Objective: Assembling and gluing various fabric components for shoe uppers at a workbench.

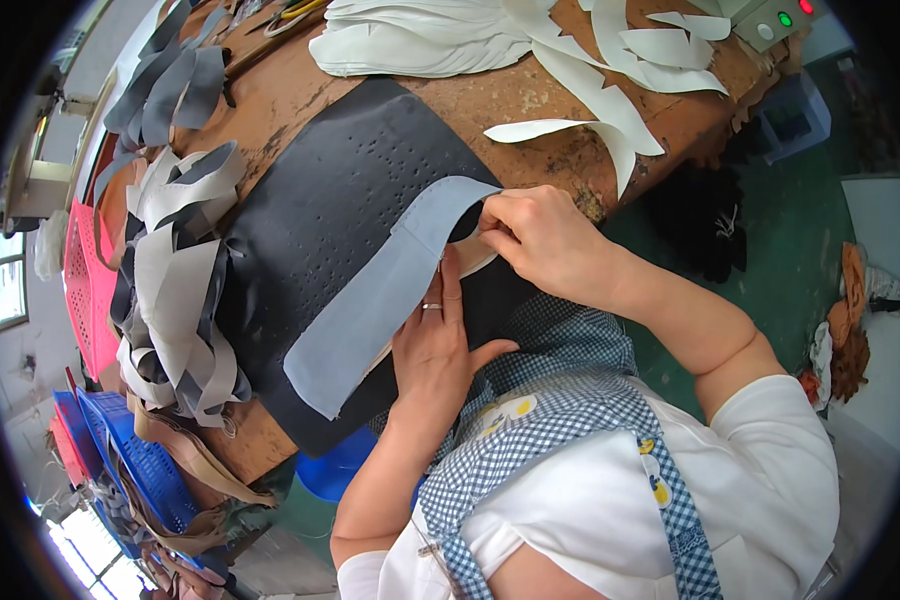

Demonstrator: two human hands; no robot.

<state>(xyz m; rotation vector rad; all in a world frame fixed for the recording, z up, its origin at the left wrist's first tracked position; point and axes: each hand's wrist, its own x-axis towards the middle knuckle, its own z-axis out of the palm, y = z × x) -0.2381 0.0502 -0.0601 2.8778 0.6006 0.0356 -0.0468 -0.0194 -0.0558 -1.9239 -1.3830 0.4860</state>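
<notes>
A grey-blue strip of sheet material [355, 310], perhaps leather, with a seam across it, lies slantwise over a black perforated mat [300, 200]. Its upper end curls over, and a pale underside or lining shows at the near edge. That curled end is pinched between the thumb and bent fingers of my right hand [550, 245]. My left hand [433, 360], with a ring on one finger, rests flat beside the strip. Its fingers are stretched forward against the strip's near edge and the thumb points away; the fingertips are partly hidden in the fold.
Left of the mat hangs a heap of grey and dark strips [175, 290]; more dark strips [185, 90] lie beyond. White pieces [420, 40] are stacked at the table's [530, 95] far side. Pink [88, 280] and blue baskets [145, 460] stand left. A box with lit buttons [775, 22] is far right.
</notes>
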